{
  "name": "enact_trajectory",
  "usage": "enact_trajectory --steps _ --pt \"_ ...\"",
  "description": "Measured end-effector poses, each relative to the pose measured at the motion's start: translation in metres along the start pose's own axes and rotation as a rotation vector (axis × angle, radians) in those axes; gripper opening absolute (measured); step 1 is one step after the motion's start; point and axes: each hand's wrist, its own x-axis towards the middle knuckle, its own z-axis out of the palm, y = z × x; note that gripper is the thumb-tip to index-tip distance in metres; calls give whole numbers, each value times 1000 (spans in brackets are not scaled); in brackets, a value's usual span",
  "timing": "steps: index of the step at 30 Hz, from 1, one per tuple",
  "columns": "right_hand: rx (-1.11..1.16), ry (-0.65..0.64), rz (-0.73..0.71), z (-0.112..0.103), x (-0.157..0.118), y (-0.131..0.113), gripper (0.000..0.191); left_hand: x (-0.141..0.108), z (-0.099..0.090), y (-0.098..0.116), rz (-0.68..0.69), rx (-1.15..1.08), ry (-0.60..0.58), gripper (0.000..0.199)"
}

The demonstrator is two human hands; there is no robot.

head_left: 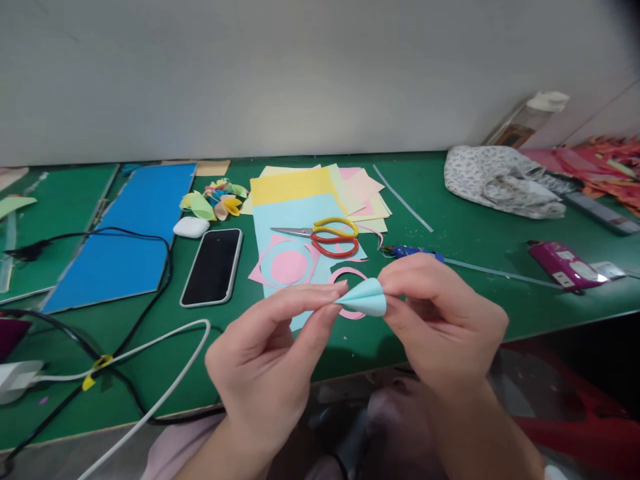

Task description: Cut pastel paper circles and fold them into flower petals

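I have a small light-blue folded paper cone (367, 298) just below the centre of the frame, pinched between the left hand (273, 347) and the right hand (445, 320).
The left thumb and fingers close on its narrow tip; the right ones nip its wide, rounded end. I judge it feather-light, springy at the folds and easily crushed, with little slip, so I would grip only the tip and the outer edge, gently. At the upper right I see a clear bottle with a white lid (535, 119); something brown shows inside, too unclear to name. Below it lies a grey-and-white patterned cloth bag (493, 179), contents hidden. Left of centre, a rounded white plastic case (191, 227) is closed; I cannot tell what it holds.
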Motion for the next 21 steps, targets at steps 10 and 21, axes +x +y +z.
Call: enact_trajectory --steps 10,21 --pt "-16 -10 -7 0 1 1 17 0 -5 1 17 156 -53 38" --pt "27 -48 9 0 0 -1 17 2 -7 3 25 170 -74 39"
